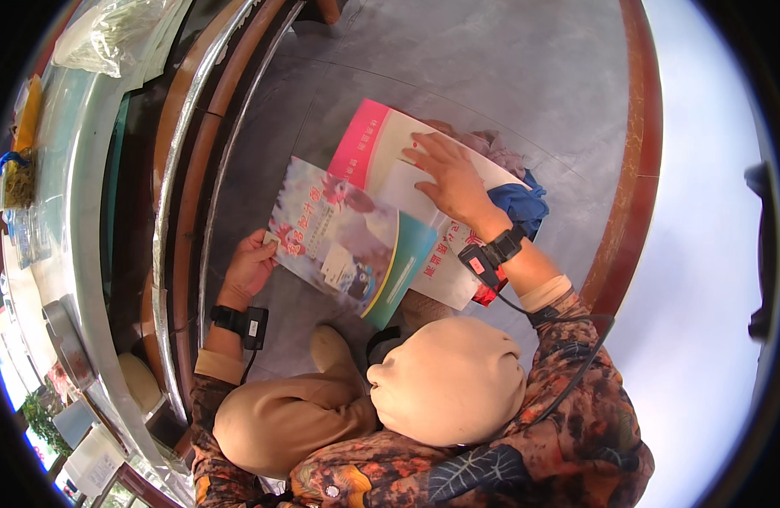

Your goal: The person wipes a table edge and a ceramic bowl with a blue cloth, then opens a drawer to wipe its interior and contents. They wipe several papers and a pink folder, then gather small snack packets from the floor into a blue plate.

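My left hand (252, 262) pinches the left corner of a glossy poster (326, 241) with pink flowers and a teal end. The poster lies slantwise over part of a larger pink-and-white printed sheet (354, 144). On that sheet's white part my right hand (449, 173) rests with its fingers spread. Beneath the sheet's right side, a blue cloth or bag (521, 203) and a crumpled mauve cloth (498, 148) stick out. A bit of red (490, 292) shows under its lower edge. What else lies beneath the papers is hidden.
A glass-topped counter (87, 169) with brown rails (195, 161) runs along my left, bearing a clear plastic bag (110, 35) and other goods. Grey tiled floor (492, 59) spreads ahead. A reddish-brown wooden edge (634, 186) curves along the right. My bent knees (449, 381) are just below the papers.
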Demonstrator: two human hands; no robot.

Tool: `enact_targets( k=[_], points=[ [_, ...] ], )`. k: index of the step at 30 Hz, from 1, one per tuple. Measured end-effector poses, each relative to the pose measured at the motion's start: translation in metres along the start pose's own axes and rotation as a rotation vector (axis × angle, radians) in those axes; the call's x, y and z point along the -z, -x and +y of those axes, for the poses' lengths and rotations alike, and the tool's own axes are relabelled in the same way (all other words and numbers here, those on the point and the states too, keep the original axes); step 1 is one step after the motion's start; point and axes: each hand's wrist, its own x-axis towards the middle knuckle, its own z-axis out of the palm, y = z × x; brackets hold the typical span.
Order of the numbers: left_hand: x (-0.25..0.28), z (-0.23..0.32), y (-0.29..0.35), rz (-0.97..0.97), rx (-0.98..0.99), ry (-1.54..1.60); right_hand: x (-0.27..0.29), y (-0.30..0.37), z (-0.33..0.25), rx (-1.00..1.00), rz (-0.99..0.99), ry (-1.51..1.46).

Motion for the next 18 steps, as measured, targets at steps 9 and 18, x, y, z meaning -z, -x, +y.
enact_targets(
  k=[9, 18],
  points=[
    [-0.074, -0.032, -0.034, 0.119, -0.013, -0.114, 0.034, 0.128, 0.001, -0.62, 0.273, 0.278],
    [-0.054, -0.019, -0.031, 0.36, -0.198, -0.757, 0.101, 0.151, 0.052, -0.872, 1.174, -0.651]
  ],
)
